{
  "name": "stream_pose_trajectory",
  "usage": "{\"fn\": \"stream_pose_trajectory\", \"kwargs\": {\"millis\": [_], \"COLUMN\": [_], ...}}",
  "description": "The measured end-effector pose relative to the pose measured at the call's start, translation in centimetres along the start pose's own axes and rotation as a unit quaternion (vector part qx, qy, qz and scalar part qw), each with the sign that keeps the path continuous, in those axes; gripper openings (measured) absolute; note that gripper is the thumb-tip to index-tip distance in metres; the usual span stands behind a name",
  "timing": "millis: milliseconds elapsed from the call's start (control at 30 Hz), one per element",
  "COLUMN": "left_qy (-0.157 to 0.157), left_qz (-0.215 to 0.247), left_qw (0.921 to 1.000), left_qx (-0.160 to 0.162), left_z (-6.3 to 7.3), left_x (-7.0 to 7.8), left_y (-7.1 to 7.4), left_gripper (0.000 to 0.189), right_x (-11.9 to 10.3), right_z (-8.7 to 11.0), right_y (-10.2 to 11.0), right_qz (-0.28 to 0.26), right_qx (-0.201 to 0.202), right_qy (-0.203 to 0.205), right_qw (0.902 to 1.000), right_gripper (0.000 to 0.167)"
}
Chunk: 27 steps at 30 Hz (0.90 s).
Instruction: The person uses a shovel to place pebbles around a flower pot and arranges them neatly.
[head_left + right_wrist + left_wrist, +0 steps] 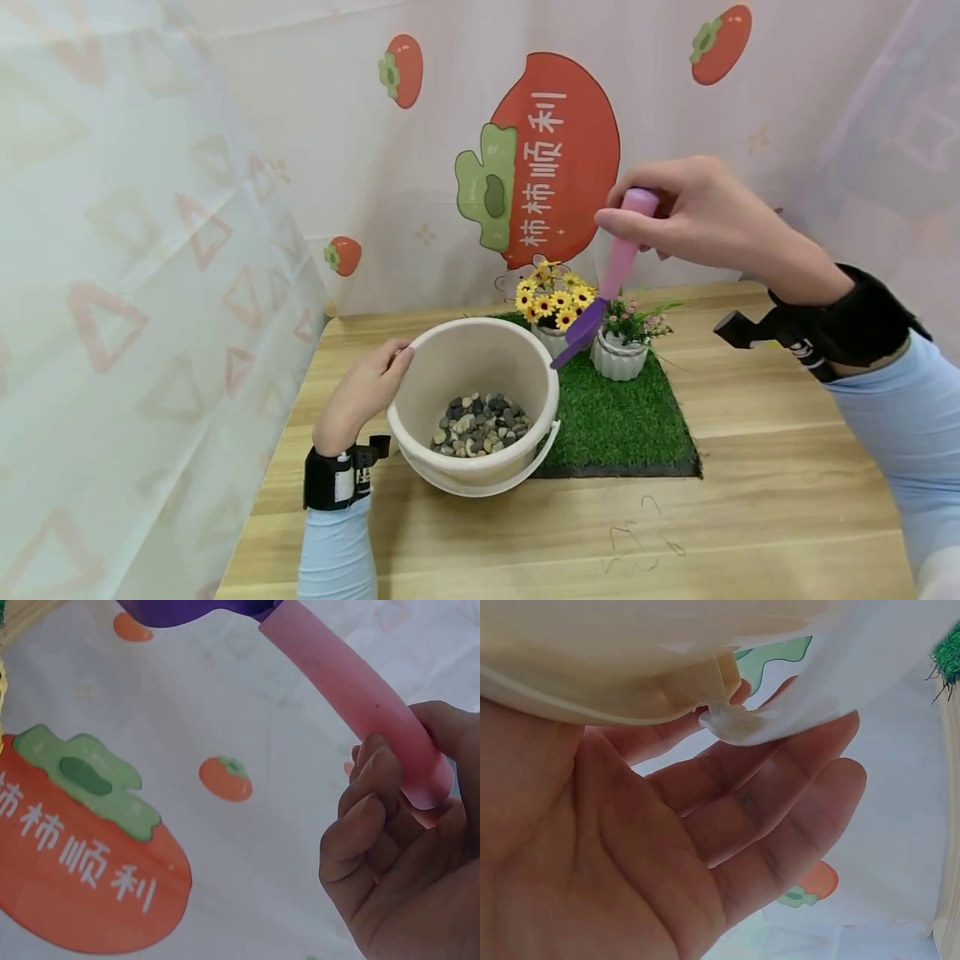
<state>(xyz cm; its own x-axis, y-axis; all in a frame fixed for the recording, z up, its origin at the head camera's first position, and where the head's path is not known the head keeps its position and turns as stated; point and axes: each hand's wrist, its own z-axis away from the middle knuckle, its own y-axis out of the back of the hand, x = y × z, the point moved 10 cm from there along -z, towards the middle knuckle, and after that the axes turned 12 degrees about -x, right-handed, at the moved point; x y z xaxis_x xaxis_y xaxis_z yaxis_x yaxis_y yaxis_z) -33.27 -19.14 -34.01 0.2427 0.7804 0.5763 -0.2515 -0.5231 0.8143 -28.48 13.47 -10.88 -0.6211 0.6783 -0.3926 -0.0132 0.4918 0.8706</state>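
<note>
A cream bucket [468, 477] with pebbles [487, 425] on its bottom leans slightly toward me. My left hand [365, 390] holds its left rim, thumb over the edge. In the left wrist view, the fingers [754, 810] reach under the rim around the handle's joint [731, 716]. Above and right of the bucket, my right hand [693, 212] grips a small shovel by the end of its pink handle [352, 686]. The purple blade [583, 332] points down and left, its tip near the bucket's right rim. No pebbles are visible on the blade.
Behind the blade, a pot of yellow flowers [555, 302] and a white pot with pink flowers [618, 360] stand on a green turf mat [622, 425]. The bucket's white bail [543, 454] hangs low at the front right. A printed curtain [420, 183] closes off the wooden table's back.
</note>
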Motion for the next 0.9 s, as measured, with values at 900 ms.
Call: {"fn": "stream_pose_trajectory", "kwargs": {"millis": [900], "left_qy": [0.013], "left_qz": [0.016], "left_qw": [0.9997], "left_qx": [-0.014], "left_z": [-0.7], "left_x": [-0.8], "left_y": [0.0], "left_gripper": [0.044], "right_x": [-4.3], "right_z": [-5.4], "right_y": [-12.7], "right_qz": [0.067], "right_qx": [-0.173], "right_qy": [0.117], "right_qw": [0.9756], "right_gripper": [0.035]}}
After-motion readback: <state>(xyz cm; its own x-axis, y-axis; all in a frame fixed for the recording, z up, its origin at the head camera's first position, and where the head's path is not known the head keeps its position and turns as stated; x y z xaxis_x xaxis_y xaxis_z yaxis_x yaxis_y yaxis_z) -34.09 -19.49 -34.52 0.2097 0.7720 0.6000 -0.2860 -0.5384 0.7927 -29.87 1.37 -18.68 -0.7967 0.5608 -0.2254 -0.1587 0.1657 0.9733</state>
